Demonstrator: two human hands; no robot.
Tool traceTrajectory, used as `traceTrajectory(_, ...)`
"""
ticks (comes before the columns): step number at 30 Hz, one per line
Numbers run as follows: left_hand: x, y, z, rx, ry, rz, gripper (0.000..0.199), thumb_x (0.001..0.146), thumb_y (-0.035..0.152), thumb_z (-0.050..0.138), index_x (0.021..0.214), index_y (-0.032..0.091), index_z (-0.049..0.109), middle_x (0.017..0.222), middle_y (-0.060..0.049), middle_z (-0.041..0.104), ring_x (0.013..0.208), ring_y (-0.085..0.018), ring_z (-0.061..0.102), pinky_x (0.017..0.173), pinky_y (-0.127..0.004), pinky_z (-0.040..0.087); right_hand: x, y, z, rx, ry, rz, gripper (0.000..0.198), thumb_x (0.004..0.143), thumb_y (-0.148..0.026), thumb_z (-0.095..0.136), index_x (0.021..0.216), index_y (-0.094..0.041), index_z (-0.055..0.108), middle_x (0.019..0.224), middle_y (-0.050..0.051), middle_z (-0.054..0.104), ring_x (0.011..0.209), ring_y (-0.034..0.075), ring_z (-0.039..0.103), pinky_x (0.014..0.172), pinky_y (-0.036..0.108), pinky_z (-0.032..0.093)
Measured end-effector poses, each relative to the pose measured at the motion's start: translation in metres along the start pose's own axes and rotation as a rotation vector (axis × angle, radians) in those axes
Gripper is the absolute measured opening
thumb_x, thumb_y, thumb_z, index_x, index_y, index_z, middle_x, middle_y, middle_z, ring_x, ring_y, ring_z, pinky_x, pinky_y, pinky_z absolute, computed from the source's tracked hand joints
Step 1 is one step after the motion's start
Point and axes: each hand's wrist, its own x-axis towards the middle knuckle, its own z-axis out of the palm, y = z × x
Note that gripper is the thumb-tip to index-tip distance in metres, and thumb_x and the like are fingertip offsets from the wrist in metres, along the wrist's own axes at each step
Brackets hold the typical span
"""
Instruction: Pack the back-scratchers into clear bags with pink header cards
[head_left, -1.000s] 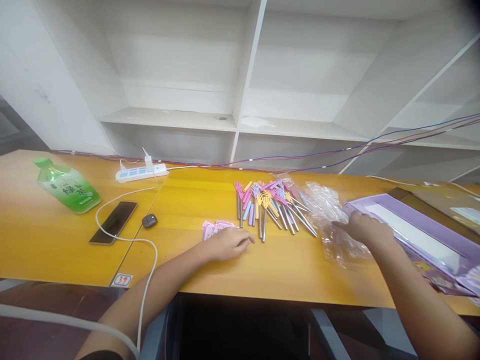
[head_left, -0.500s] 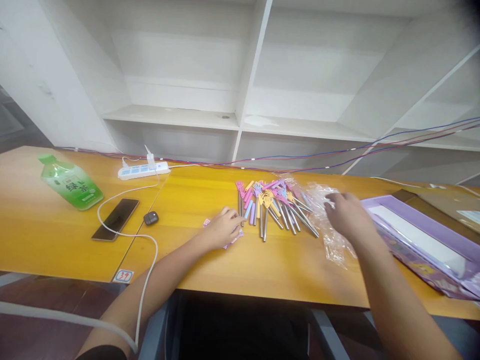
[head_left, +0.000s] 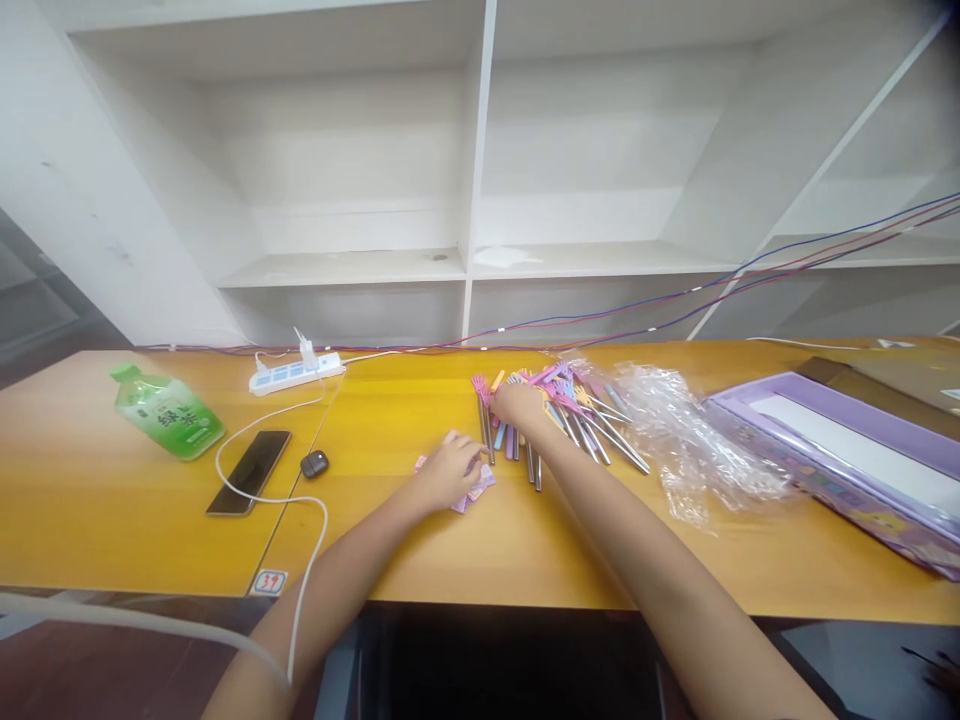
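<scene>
My left hand (head_left: pixel 450 472) rests on small pink and purple printed cards (head_left: pixel 474 488), its fingers loosely bent and apart, covering part of them. To its right lies a loose pile of small back scratchers (head_left: pixel 577 400) with metal rods and hand-shaped ends in pink, purple, yellow and blue. My right hand (head_left: pixel 519 402) is over the left part of this pile. Its fingers point away and down among the pieces, so their grip is hidden. One pink back scratcher (head_left: pixel 482 400) stands out just left of that hand.
Crumpled clear plastic wrap (head_left: pixel 697 450) lies right of the pile, beside a purple box (head_left: pixel 825 440). On the left are a green bottle (head_left: pixel 169 412), a phone (head_left: pixel 249 473), a dark earphone case (head_left: pixel 314 463), a power strip (head_left: pixel 296 373) and a white cable (head_left: pixel 259 408).
My right hand has moved left from the plastic wrap to the pile. The wrap now spreads further right, against the purple box. My left hand stays at the cards; the view has shifted slightly.
</scene>
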Motion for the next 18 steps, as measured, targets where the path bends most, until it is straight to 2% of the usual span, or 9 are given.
traceTrajectory(3, 0.000, 0.000, 0.001, -0.006, -0.005, -0.004, 0.025, 0.098, 0.017, 0.050, 0.116, 0.020, 0.067, 0.114, -0.008, 0.070, 0.114, -0.025, 0.054, 0.101, -0.040, 0.047, 0.014, -0.002, 0.000, -0.016, -0.006, 0.061, 0.052, 0.099, -0.037, 0.048, 0.131, -0.001, 0.068, 0.117, 0.031, 0.071, 0.119, 0.036, 0.067, 0.096, 0.043, 0.051)
traceTrajectory(6, 0.000, 0.001, 0.001, -0.008, -0.006, -0.001, 0.025, 0.098, 0.018, 0.051, 0.116, 0.020, 0.068, 0.113, -0.008, 0.070, 0.113, -0.026, 0.054, 0.102, -0.040, 0.047, 0.026, -0.007, -0.001, -0.043, -0.023, 0.064, 0.050, 0.099, -0.038, 0.046, 0.128, -0.004, 0.071, 0.119, 0.029, 0.071, 0.119, 0.035, 0.067, 0.095, 0.043, 0.051)
traceTrajectory(9, -0.001, 0.001, 0.001, -0.023, -0.012, -0.005, 0.025, 0.098, 0.018, 0.051, 0.116, 0.020, 0.068, 0.113, -0.008, 0.070, 0.113, -0.026, 0.054, 0.102, -0.041, 0.047, 0.036, -0.012, -0.003, -0.080, -0.041, 0.065, 0.051, 0.097, -0.036, 0.053, 0.134, -0.004, 0.067, 0.121, 0.029, 0.071, 0.120, 0.036, 0.066, 0.098, 0.044, 0.049)
traceTrajectory(12, -0.001, 0.000, 0.002, -0.029, 0.001, -0.012, 0.027, 0.097, 0.016, 0.051, 0.116, 0.020, 0.068, 0.113, -0.009, 0.068, 0.113, -0.026, 0.054, 0.101, -0.042, 0.047, 0.042, -0.014, -0.004, -0.111, -0.054, 0.070, 0.060, 0.091, -0.033, 0.065, 0.142, -0.002, 0.061, 0.121, 0.031, 0.070, 0.121, 0.037, 0.066, 0.101, 0.047, 0.047)
traceTrajectory(15, -0.001, -0.001, 0.001, -0.025, 0.048, -0.018, 0.030, 0.095, 0.014, 0.051, 0.118, 0.022, 0.068, 0.116, -0.008, 0.064, 0.116, -0.026, 0.052, 0.103, -0.043, 0.047, 0.043, -0.014, -0.006, -0.127, -0.047, 0.052, 0.065, 0.085, -0.034, 0.073, 0.141, -0.003, 0.061, 0.120, 0.030, 0.071, 0.119, 0.037, 0.067, 0.100, 0.046, 0.049)
traceTrajectory(18, -0.001, -0.003, -0.001, -0.031, 0.069, -0.037, 0.030, 0.095, 0.014, 0.051, 0.119, 0.022, 0.068, 0.116, -0.008, 0.063, 0.118, -0.027, 0.051, 0.104, -0.043, 0.047, 0.038, -0.012, -0.010, -0.134, -0.011, 0.025, 0.062, 0.085, -0.034, 0.072, 0.138, -0.004, 0.064, 0.117, 0.030, 0.072, 0.117, 0.036, 0.068, 0.096, 0.045, 0.051)
